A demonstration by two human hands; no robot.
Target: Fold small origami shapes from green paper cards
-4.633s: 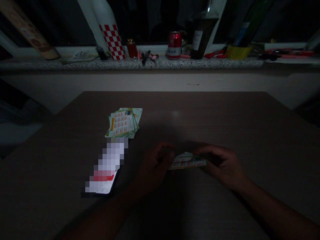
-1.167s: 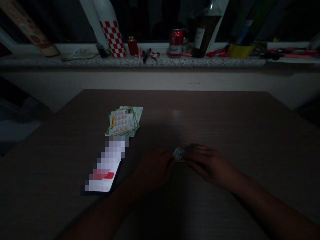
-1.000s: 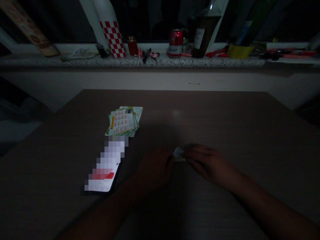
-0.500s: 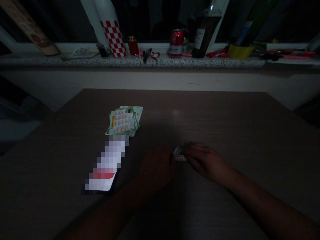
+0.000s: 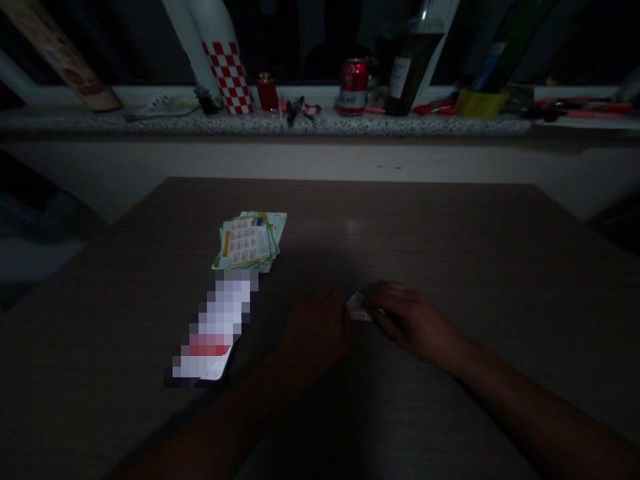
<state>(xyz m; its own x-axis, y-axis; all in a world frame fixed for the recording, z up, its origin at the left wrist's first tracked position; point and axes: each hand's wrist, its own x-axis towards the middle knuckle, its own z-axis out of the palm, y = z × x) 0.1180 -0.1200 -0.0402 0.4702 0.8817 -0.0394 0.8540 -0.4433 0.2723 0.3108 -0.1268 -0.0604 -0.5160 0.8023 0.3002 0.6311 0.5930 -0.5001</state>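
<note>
Both hands rest close together on a dark wooden table in dim light. My left hand is curled, its fingertips against a small folded printed paper. My right hand presses down on the same paper from the right, fingers together, and covers most of it. Only a small light corner shows between the hands. A stack of the same printed cards lies to the upper left. Just below the stack lies a phone with a lit screen.
Behind the table runs a speckled stone windowsill. On it stand a red can, a dark wine bottle, a red-and-white checked object, a small red jar and scattered small items. The surroundings are very dark.
Earlier the paper was a wider strip held between both hands. Now it is a small folded piece pressed on the table, and the right hand has slid slightly left over it.
</note>
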